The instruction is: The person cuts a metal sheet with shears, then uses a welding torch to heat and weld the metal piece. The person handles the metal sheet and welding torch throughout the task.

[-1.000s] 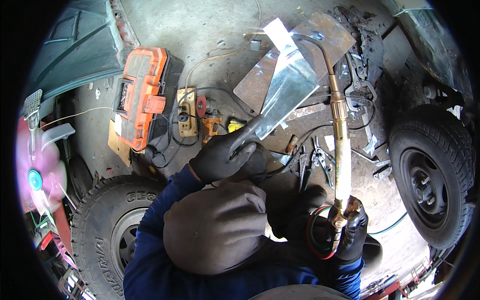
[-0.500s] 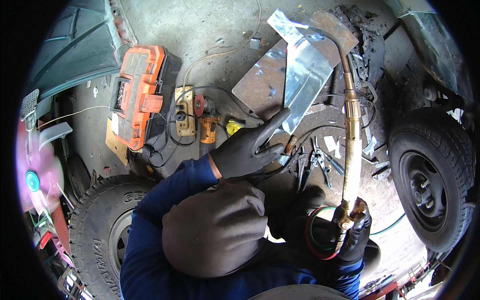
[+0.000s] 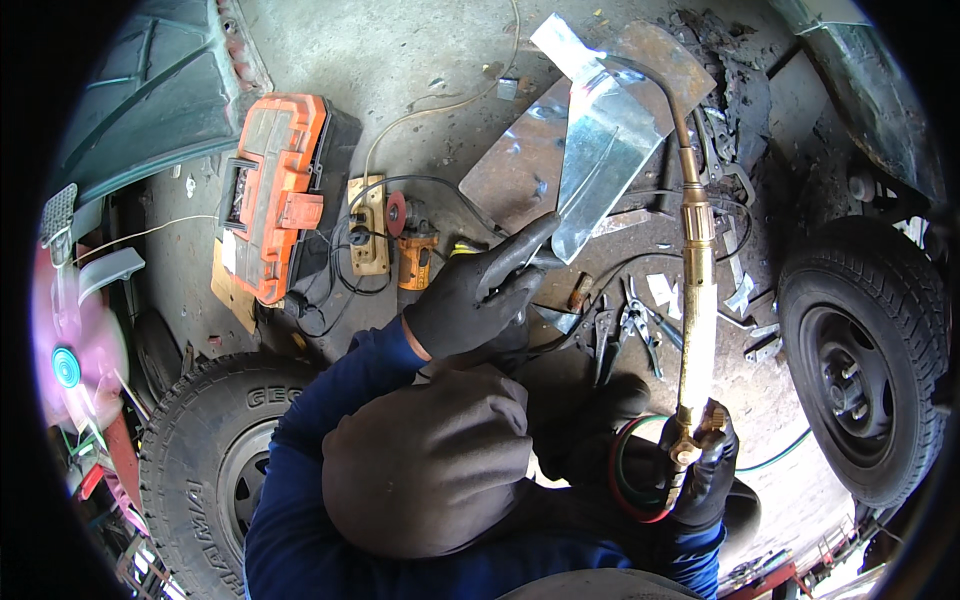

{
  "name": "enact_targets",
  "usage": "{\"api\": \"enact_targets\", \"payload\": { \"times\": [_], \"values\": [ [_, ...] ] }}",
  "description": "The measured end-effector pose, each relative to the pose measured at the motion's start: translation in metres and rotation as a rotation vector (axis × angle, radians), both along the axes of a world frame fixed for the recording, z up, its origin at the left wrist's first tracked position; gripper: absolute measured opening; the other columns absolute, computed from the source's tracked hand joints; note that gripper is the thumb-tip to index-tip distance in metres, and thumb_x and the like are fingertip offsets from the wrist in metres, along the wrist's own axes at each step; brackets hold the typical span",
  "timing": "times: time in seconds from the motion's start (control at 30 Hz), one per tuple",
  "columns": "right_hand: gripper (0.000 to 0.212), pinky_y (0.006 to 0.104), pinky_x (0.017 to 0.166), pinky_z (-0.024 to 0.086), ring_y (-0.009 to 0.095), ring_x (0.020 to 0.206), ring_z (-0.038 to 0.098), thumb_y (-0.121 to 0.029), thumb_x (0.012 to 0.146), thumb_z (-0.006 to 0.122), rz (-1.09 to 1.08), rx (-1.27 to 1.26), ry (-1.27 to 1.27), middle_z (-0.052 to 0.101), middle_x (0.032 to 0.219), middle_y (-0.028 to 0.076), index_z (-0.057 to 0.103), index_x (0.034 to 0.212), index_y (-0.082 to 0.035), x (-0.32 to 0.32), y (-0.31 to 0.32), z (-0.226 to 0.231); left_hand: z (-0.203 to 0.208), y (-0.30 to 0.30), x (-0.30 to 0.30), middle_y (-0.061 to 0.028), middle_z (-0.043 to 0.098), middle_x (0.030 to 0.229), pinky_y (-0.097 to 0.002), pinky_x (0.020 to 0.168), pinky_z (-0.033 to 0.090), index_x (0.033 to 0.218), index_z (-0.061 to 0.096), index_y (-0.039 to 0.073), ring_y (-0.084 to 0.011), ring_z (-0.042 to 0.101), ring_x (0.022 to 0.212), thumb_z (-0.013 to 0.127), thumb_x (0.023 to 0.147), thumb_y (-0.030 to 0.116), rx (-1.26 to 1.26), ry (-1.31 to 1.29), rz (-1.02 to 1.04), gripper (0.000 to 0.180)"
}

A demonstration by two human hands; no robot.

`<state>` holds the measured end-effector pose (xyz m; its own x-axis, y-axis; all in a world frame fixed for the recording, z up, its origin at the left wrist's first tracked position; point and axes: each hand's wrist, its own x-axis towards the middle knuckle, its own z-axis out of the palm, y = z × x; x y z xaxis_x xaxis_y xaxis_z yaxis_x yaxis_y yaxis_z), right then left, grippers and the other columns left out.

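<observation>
My right hand [image 3: 706,470], in a black glove, is closed around the handle end of a brass gas torch [image 3: 699,300]. Its bent neck reaches away to a bright glow at the narrow joint of a shiny metal sheet [image 3: 605,150]. A small rectangular metal strip [image 3: 562,45] meets the wider sheet there. Both pieces lie over a rusty steel plate [image 3: 515,165]. My left hand [image 3: 480,295], gloved too, pinches the sheet's near corner, index finger stretched along its edge. The glove partly hides the grip.
Left of the plate are an orange toolbox [image 3: 285,200], a power strip [image 3: 368,225] and an angle grinder [image 3: 412,250]. Pliers [image 3: 635,325] and metal scraps lie nearer me. Wheels stand at right [image 3: 865,360] and lower left [image 3: 215,450]; a fan [image 3: 75,350] spins at far left.
My left hand has drawn slightly left and toward me, and the sheet's near end has swung left with it. The torch has shifted slightly left.
</observation>
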<state>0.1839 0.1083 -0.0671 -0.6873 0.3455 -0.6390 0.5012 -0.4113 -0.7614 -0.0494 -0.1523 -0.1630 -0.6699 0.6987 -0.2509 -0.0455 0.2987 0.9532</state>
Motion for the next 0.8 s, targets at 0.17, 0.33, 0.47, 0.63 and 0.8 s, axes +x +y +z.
{"api": "enact_targets", "payload": {
  "times": [0.17,0.33,0.47,0.63,0.8],
  "values": [
    [0.077,0.0223,0.062,0.050,0.010,0.070,0.062,-0.068,0.097,0.067,0.003,0.025,0.018,0.067,0.087,0.004,0.061,0.125,0.003,-0.002,-0.003,0.000,0.004,-0.004,-0.002,-0.0116,0.076,0.117,-0.0295,0.078,0.056,0.168,0.037,0.013,-0.0089,0.065,0.081,0.057,0.108,0.007,0.017,-0.096,0.045,0.063],
    [0.077,0.0228,0.062,0.048,0.009,0.069,0.061,-0.070,0.100,0.062,0.040,0.101,-0.004,0.065,0.085,0.003,0.061,0.123,0.003,-0.007,-0.009,0.007,0.023,-0.018,-0.009,-0.0080,0.075,0.110,-0.0268,0.068,0.054,0.169,0.035,0.010,-0.0056,0.061,0.072,0.056,0.109,0.006,0.055,-0.232,0.163,0.064],
    [0.076,0.0234,0.062,0.048,0.009,0.070,0.060,-0.072,0.101,0.058,0.019,0.136,-0.041,0.065,0.084,0.003,0.060,0.119,0.002,-0.012,-0.025,0.014,0.045,-0.024,-0.024,-0.0125,0.075,0.114,-0.0253,0.062,0.055,0.166,0.035,0.003,-0.0070,0.064,0.067,0.052,0.110,0.006,0.097,-0.313,0.247,0.059],
    [0.068,0.0264,0.069,0.055,0.012,0.078,0.067,-0.062,0.105,0.061,-0.025,0.115,-0.045,0.070,0.092,0.006,0.060,0.128,0.002,-0.014,-0.039,0.007,0.070,-0.025,-0.040,-0.0164,0.076,0.117,-0.0238,0.057,0.054,0.163,0.037,0.000,-0.0098,0.067,0.063,0.049,0.111,0.012,0.089,-0.269,0.260,0.055],
    [0.062,0.0298,0.077,0.058,0.014,0.085,0.071,-0.053,0.106,0.065,-0.054,0.043,-0.039,0.072,0.099,0.007,0.061,0.133,0.003,-0.011,-0.041,-0.003,0.076,-0.022,-0.045,-0.0169,0.076,0.114,-0.0237,0.055,0.054,0.161,0.039,-0.003,-0.0103,0.068,0.062,0.050,0.110,0.011,0.027,-0.301,0.254,0.054]
  ]
}}
